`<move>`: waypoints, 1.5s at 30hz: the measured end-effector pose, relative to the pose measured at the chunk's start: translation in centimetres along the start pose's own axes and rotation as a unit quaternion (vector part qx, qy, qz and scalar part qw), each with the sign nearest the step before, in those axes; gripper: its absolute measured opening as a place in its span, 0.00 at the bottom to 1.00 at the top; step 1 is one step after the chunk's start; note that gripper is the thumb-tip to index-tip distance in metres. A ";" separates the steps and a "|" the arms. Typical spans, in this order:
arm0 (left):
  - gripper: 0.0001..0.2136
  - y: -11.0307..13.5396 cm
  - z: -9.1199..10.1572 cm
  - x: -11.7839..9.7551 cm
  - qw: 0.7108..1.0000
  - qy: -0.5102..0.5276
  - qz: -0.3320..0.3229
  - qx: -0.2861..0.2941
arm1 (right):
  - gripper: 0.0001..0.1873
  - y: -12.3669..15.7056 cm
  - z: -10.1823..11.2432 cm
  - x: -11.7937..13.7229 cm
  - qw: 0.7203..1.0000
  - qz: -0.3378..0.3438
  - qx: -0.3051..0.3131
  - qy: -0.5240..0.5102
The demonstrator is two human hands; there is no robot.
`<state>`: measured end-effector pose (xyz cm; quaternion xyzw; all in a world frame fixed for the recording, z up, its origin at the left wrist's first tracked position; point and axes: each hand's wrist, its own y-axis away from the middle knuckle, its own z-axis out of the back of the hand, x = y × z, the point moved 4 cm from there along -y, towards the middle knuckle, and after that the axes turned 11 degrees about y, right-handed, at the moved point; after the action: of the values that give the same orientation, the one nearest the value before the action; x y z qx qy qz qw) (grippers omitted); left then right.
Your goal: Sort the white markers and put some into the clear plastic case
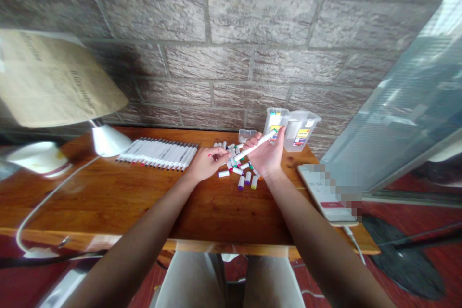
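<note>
A slim white marker (255, 146) with a green end slants across my right hand (269, 156), held between the thumb and fingers over the desk. My left hand (207, 163) is closer to the lower end of this marker, its thumb and fingers pinched together. What sits in that pinch, if anything, I cannot make out. Beneath and between both hands lie several loose white marker caps (248, 178) with purple, green, red and yellow ends. To the left, a long row of white markers (159, 153) lies side by side on the wooden desk.
Two clear plastic boxes (302, 131) stand at the back right, with a small clear tray or lid (247, 135) beside them. At left are a lamp (108, 140) with its cord and a paper cup (39, 158). A phone or tablet (325, 192) lies near the right edge.
</note>
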<state>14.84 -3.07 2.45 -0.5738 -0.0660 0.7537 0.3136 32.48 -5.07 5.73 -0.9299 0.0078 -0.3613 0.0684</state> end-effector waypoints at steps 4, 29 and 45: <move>0.15 0.0 0.0 -0.3 1.000 0.003 -0.006 -0.001 | 0.36 0.1 0.1 0.2 1.000 0.011 0.010 -0.012; 0.13 0.0 0.0 0.1 0.999 -0.027 -0.023 0.010 | 0.31 0.1 0.4 0.3 0.994 -0.020 0.051 -0.098; 0.12 0.0 0.0 0.2 0.998 -0.049 -0.046 0.011 | 0.28 0.3 -0.2 -0.2 0.988 -0.046 0.097 -0.107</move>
<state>14.80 -2.98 2.32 -0.5291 -0.0989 0.7665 0.3503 32.22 -5.39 5.68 -0.9515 -0.0780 -0.2615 0.1422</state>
